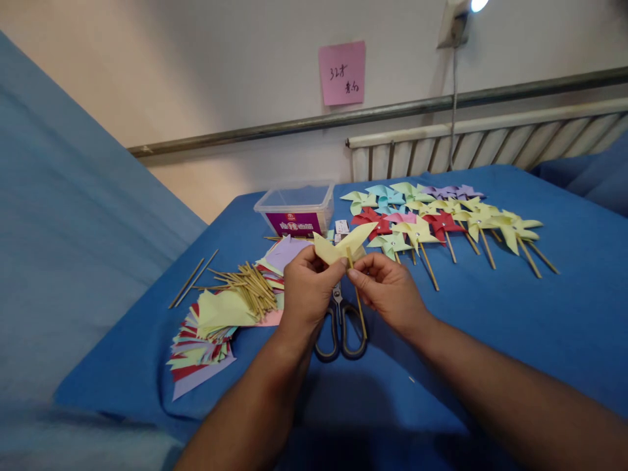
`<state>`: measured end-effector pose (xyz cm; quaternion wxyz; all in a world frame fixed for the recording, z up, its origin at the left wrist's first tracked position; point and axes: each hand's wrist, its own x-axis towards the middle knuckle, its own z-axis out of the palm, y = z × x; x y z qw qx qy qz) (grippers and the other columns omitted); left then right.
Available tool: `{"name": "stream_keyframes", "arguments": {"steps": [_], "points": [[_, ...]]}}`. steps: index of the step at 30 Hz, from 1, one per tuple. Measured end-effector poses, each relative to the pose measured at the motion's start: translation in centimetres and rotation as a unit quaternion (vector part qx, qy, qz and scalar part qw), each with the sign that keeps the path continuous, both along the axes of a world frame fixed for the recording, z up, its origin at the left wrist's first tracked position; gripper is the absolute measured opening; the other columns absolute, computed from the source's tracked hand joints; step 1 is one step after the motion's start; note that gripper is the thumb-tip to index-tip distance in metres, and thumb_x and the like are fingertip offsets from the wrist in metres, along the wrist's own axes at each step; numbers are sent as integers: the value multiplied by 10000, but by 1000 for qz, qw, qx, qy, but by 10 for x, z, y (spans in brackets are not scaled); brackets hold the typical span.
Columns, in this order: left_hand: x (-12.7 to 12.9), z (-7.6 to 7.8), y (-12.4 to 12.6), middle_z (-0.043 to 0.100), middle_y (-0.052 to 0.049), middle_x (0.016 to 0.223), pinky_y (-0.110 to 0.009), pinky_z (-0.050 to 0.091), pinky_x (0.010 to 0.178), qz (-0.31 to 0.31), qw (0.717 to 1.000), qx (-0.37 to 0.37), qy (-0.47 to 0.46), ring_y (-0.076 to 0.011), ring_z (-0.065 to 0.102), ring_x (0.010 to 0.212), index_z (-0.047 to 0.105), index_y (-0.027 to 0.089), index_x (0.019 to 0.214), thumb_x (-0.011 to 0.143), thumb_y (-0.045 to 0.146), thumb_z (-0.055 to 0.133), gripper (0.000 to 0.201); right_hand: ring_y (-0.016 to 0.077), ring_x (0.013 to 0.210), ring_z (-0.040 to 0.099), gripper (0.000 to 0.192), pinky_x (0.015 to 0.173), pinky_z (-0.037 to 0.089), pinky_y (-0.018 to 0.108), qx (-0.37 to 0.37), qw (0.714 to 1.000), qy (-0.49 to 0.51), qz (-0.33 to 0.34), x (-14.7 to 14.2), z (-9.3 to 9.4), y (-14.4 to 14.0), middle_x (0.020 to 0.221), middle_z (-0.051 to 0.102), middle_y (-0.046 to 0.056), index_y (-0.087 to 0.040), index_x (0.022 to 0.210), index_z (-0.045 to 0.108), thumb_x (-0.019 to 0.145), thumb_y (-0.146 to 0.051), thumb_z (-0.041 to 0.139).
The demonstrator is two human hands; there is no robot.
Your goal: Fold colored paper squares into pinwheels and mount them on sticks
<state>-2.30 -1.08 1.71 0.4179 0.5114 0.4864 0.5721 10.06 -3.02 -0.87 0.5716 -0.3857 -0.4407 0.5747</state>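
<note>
Between my two hands is a pale yellow paper pinwheel (360, 239), its blades pointing up and out. My left hand (309, 281) is closed on the paper, thumb against its lower edge. A thin wooden stick (360, 304) crosses the back of the pinwheel and slants down past my hands. My right hand (387, 288) pinches at the stick just below the paper; its fingertips hide the exact grip. Below the hands, dark-handled scissors (338, 327) lie on the table, blades pointing away and partly covered by the left hand.
Finished pinwheels (444, 226) in several colours lie at the back right. On the left are loose sticks (252, 288) and fanned paper sheets (201, 356). A clear plastic tub (294, 199) and a small box (341, 227) stand behind. The blue-covered table (490, 327) meets a radiator (490, 140).
</note>
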Motion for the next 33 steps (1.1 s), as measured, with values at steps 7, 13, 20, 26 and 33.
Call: {"name": "stream_keyframes", "arguments": {"steps": [7, 13, 20, 26, 33], "points": [[-1, -1, 1, 681, -22, 763, -277, 470, 675, -2, 1000, 4, 0, -157, 611, 696, 672, 139, 812, 616, 229, 772, 238, 68, 461, 399, 281, 429, 294, 222, 14, 1000, -13, -15, 0, 0, 0, 561, 505, -69, -197, 727, 557, 709, -403, 748], [0, -1, 1, 679, -21, 763, -275, 470, 677, -2, 1000, 7, 3, -158, 614, 701, 671, 139, 802, 613, 206, 765, 221, 72, 492, 411, 247, 464, 314, 230, 27, 999, -20, -28, -1, -1, 0, 597, 536, -61, -197, 720, 564, 706, -363, 745], [0, 0, 0, 675, -19, 761, -274, 476, 678, -5, 1000, 5, -1, -157, 615, 700, 665, 139, 810, 622, 217, 770, 229, 79, 513, 414, 223, 485, 313, 233, 32, 998, -35, -48, -2, -2, 0, 596, 533, -59, -195, 719, 565, 718, -347, 729], [-1, -1, -1, 673, -15, 759, -275, 475, 677, -8, 1000, 9, 0, -155, 611, 697, 666, 142, 812, 633, 219, 766, 219, 87, 529, 427, 226, 492, 316, 235, 37, 997, -44, -54, -3, -2, 0, 610, 539, -54, -199, 718, 565, 717, -358, 725], [0, -2, 1, 670, -6, 758, -267, 466, 685, -8, 1000, 18, -14, -144, 600, 699, 670, 144, 816, 637, 207, 772, 216, 70, 455, 380, 263, 441, 291, 227, 24, 999, -29, -33, -1, 1, 0, 541, 489, -75, -198, 700, 554, 717, -395, 728]]}}
